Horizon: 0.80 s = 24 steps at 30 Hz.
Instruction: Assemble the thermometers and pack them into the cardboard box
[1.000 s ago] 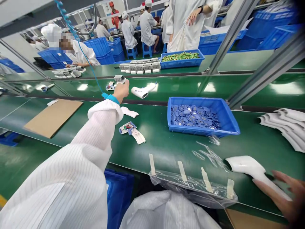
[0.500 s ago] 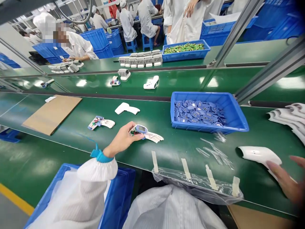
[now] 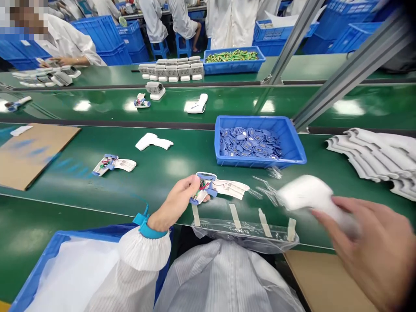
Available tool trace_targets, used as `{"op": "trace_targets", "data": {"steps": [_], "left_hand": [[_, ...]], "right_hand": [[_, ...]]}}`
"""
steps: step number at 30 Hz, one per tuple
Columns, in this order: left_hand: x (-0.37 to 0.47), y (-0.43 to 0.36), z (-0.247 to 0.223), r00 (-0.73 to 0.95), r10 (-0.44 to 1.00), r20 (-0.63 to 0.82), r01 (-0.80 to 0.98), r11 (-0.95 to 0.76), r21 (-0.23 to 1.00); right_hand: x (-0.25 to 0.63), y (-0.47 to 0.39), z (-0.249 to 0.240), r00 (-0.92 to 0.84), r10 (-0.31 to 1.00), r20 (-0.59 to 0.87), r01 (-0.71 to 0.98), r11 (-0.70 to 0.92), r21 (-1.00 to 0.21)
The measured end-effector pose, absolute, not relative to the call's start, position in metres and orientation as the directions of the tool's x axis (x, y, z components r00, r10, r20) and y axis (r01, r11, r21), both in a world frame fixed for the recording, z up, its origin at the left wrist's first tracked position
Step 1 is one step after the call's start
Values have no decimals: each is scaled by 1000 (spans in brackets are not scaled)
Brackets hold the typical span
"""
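Near the front edge of the green worktop (image 3: 156,167), the left hand (image 3: 177,199) holds a wired white-and-blue plastic half-shell (image 3: 227,188), the right hand (image 3: 373,238) a white pistol-shaped plastic casing (image 3: 305,193).

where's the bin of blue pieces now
In the head view, the bin sits right of centre on the green table, left of the stacked white shells and beyond the white shell in the right hand.

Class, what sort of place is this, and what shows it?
Probably an electronics assembly line: the left hand holds a wired open casing, a blue bin holds loose blue parts, and people in white coats sit beyond.
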<state>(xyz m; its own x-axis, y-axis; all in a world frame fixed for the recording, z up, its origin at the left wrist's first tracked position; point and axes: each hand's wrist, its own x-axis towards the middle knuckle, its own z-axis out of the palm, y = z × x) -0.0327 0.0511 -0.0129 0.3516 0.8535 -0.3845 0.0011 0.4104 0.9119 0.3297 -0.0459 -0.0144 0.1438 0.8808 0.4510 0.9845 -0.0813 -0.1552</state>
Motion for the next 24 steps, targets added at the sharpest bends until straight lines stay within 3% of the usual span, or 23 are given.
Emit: {"op": "trace_targets", "data": {"steps": [3,6,9,12,14,17,20,22,24], "left_hand": [[-26,52,-15,356,842,-405,-38,446,894],[-22,50,-15,409,849,-333,-57,388,920],[-18,48,-15,439,860,-259,-23,300,954],[-15,46,-14,389,886,-251,64,246,967],[-16,46,-14,375,900,-222,122,189,974],[-17,46,-12,399,895,-199,228,113,967],[-14,45,-6,381,905,-189,316,64,946],[-10,44,-2,369,917,-149,319,26,947],[-5,43,1,404,906,-126,327,-14,945]], "right_hand": [[263,-31,10,-137,867,479,987,161,-9],[214,-17,18,-285,842,458,947,322,-4],[186,-4,16,-335,849,408,926,377,-25],[178,8,13,-279,908,313,925,341,-165],[183,13,13,-241,966,99,891,260,-371],[192,19,19,-297,940,-169,712,100,-695],[183,26,22,-249,966,-68,499,67,-864],[163,33,22,-92,994,54,516,94,-851],[140,41,19,48,982,183,634,112,-765]]}}
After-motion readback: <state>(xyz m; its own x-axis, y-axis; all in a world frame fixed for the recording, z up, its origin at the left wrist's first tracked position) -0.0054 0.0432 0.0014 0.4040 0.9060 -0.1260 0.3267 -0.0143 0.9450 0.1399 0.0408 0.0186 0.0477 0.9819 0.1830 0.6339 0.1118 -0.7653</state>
